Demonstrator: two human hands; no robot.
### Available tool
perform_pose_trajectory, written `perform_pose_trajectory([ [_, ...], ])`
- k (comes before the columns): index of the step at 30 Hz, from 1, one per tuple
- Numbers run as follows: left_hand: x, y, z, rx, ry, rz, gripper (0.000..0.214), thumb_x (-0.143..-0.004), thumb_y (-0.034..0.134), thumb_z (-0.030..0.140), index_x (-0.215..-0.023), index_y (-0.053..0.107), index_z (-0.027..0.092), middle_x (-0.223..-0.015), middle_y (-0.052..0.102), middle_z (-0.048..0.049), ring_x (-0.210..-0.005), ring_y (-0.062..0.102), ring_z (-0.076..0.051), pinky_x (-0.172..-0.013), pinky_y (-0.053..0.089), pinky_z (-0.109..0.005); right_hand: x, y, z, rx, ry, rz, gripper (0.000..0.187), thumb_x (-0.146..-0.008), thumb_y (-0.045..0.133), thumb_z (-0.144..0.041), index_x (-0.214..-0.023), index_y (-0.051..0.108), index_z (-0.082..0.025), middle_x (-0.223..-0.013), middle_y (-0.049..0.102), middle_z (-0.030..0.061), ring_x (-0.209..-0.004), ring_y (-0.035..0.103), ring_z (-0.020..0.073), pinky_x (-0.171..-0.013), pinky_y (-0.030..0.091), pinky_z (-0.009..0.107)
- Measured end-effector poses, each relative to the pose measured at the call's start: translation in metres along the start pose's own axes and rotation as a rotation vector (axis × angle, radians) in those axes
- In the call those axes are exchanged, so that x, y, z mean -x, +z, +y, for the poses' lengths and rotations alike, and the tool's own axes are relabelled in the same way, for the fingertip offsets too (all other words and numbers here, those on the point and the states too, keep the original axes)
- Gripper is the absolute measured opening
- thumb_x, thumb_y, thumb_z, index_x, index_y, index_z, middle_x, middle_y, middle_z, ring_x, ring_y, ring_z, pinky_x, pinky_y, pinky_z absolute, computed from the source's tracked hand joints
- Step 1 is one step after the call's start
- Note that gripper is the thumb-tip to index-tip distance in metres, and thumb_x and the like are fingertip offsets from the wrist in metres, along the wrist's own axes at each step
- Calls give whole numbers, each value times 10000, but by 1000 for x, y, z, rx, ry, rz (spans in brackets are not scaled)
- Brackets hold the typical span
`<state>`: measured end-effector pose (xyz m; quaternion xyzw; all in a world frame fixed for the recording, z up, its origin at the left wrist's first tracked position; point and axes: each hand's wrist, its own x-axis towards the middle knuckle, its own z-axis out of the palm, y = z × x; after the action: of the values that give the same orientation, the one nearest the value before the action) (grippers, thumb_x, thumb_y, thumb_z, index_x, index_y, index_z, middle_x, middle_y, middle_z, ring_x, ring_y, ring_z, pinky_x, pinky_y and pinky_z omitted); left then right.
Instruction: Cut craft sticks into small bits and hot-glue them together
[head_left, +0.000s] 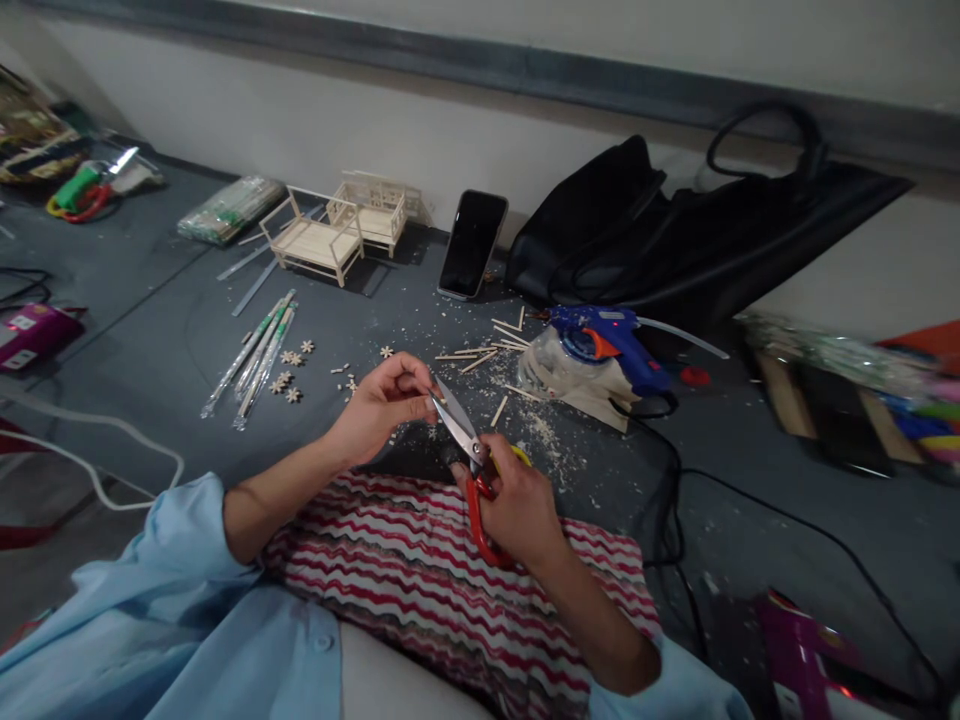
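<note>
My right hand (521, 497) grips the red and yellow handles of a pair of scissors (466, 432), whose blades point up and left, slightly apart. At the blade tips my left hand (390, 400) is closed in a pinch. Whatever lies between its fingertips is too small to make out. Just beyond the hands, several thin wooden sticks (480, 360) and pale crumbs are scattered on the dark table (360, 320). Left of my left hand are small wooden flower-shaped pieces (283, 380) and tiny cut bits (349, 382).
A blue glue gun (611, 335) rests on a clear plastic container (551, 362), its black cord (679, 500) trailing right. Behind stand miniature wooden furniture (319, 245), a phone (472, 245) and a black bag (630, 240). Wrapped sticks (259, 355) lie left. A striped cushion (420, 560) covers my lap.
</note>
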<state>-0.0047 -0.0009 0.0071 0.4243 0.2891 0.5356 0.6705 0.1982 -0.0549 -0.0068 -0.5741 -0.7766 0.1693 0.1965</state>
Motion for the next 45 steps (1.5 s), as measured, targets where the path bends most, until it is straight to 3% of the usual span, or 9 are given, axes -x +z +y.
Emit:
perform_pose_trajectory([
  [10, 0, 4, 2, 37, -8, 1, 261, -732, 775, 165, -842, 539, 171, -786, 660, 12, -659, 610, -92, -635, 499, -216, 0, -2, -1, -57, -22, -12, 217, -868, 508, -409, -973, 524, -220, -579, 557, -50, -463, 481, 125, -506, 329, 223],
  [25, 1, 7, 1, 45, 4, 18, 288, -731, 775, 162, -846, 512, 183, -779, 667, 19, -661, 611, -88, -631, 493, -211, 2, -2, -2, -64, 10, -21, 204, -864, 506, -387, -978, 533, -220, -531, 502, -62, -485, 498, 143, -512, 319, 229],
  [33, 2, 8, 1, 91, -36, 12, 315, -724, 781, 158, -895, 519, 193, -784, 670, 30, -659, 615, -86, -640, 513, -214, 1, -6, -2, -113, 13, -81, 197, -860, 521, -399, -952, 525, -224, -542, 506, -70, -453, 459, 122, -504, 318, 222],
  [40, 1, 8, 0, 54, -28, 34, 354, -711, 794, 162, -896, 495, 194, -765, 672, 34, -636, 621, -84, -633, 507, -211, 2, -1, -2, 15, 9, -58, 262, -893, 479, -459, -955, 556, -217, -566, 576, -28, -517, 545, 163, -517, 326, 240],
  [45, 2, 9, 1, 26, -63, 76, 366, -703, 800, 159, -893, 489, 190, -701, 648, 54, -612, 624, -91, -641, 505, -225, 4, 6, 3, 85, 6, 5, 200, -902, 463, -383, -929, 571, -218, -597, 618, -5, -547, 583, 183, -532, 338, 258],
])
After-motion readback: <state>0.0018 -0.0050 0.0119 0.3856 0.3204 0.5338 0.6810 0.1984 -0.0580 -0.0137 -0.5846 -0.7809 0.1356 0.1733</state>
